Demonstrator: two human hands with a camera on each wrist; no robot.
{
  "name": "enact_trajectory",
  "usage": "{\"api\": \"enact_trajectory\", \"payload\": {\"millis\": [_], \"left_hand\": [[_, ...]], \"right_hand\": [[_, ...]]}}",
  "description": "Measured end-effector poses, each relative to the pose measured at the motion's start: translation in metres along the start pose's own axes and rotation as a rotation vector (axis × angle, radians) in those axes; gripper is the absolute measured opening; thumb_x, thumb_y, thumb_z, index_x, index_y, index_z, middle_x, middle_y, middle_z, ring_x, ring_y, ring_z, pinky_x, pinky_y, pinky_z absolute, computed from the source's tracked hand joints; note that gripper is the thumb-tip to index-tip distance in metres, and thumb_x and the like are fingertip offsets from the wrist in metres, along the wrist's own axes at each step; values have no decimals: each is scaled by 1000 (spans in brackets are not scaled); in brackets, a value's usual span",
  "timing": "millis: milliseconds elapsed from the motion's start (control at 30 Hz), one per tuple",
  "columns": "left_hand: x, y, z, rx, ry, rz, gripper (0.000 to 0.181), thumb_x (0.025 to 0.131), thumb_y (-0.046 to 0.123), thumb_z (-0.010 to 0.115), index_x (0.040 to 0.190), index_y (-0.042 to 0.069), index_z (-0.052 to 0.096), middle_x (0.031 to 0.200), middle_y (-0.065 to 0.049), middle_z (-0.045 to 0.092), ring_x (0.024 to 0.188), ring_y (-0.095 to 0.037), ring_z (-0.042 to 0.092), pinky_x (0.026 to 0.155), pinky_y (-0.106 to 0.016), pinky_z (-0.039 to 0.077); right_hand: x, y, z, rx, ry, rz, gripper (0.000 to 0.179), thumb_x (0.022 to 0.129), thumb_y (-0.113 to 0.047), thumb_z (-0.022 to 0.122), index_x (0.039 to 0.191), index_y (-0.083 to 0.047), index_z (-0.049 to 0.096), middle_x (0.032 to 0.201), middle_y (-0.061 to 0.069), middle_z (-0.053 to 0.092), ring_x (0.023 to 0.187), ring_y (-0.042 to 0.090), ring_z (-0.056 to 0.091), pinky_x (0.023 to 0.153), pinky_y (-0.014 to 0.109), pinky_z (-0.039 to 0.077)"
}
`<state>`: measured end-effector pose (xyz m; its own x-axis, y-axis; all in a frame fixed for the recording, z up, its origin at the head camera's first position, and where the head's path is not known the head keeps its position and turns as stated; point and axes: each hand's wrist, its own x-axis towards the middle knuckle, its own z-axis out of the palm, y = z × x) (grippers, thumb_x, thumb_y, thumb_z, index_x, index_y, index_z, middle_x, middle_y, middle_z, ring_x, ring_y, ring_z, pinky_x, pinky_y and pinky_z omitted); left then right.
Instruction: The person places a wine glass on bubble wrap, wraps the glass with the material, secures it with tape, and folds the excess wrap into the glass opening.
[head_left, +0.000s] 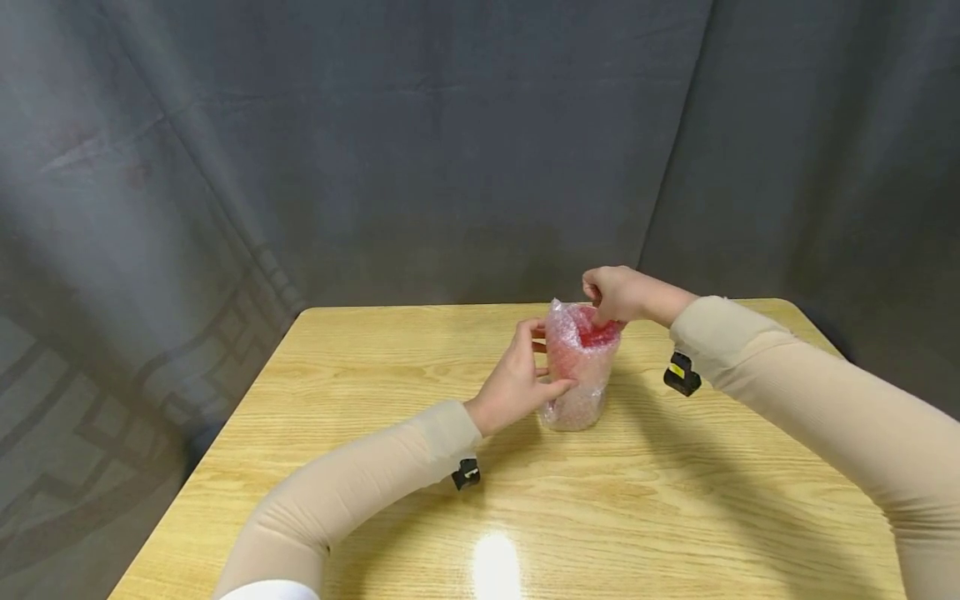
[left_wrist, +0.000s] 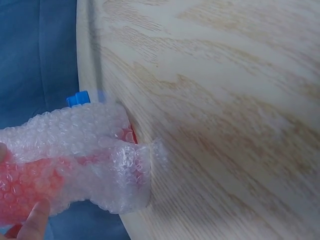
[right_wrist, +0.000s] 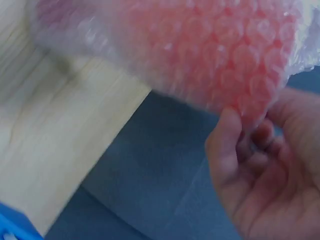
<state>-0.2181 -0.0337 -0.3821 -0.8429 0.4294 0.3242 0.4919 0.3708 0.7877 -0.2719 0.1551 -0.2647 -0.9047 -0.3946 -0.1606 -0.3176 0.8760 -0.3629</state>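
A bubble wrap sleeve (head_left: 579,392) stands upright on the table, its mouth gaping at the top. Red shows inside the mouth and through the bubbles; what the red thing is, I cannot tell. My left hand (head_left: 519,383) grips the sleeve from the left, thumb across the front and fingers on the far side. At the upper right rim, my right hand (head_left: 628,293) pinches the wrap's edge between thumb and finger. The right wrist view shows this pinch closely, with the red-tinted bubble wrap (right_wrist: 215,50) above the fingers.
The wooden table (head_left: 390,350) ends at its far edge before a grey curtain (head_left: 450,167). Behind the wrap, the left wrist view shows a small blue thing (left_wrist: 78,98) of unclear kind. Another blue corner (right_wrist: 17,225) appears in the right wrist view.
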Motion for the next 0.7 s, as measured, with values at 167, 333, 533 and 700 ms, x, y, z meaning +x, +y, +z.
{"api": "enact_trajectory", "payload": {"millis": [167, 333, 533, 700], "left_hand": [[1, 2, 1, -22, -13, 14, 81, 80, 17, 79, 139, 12, 23, 131, -5, 42, 117, -17, 48, 86, -17, 54], [1, 3, 0, -18, -15, 3, 82, 80, 19, 79, 139, 13, 23, 131, -4, 42, 117, -16, 48, 85, -17, 55], [1, 2, -1, -1, -8, 11, 81, 80, 19, 79, 139, 11, 23, 130, -5, 42, 116, -17, 48, 84, -18, 55], [2, 3, -10, 83, -36, -14, 81, 80, 31, 79, 138, 11, 26, 130, -4, 44, 116, -18, 50, 87, -25, 55]], "right_hand": [[-8, 8, -12, 55, -168, -108, 16, 90, -3, 61, 93, -3, 45, 83, 9, 48, 75, 21, 53, 62, 30, 57], [-21, 15, -30, 292, -348, -25, 23, 96, -11, 54, 112, 0, 43, 99, 12, 52, 90, 22, 56, 80, 37, 60], [-25, 15, -27, 525, -393, 97, 33, 93, -1, 59, 120, 2, 40, 101, 12, 52, 84, 20, 58, 81, 35, 60], [-25, 13, -18, 574, -344, 121, 36, 91, 4, 59, 120, 3, 39, 103, 15, 53, 81, 19, 60, 80, 34, 60]]}}
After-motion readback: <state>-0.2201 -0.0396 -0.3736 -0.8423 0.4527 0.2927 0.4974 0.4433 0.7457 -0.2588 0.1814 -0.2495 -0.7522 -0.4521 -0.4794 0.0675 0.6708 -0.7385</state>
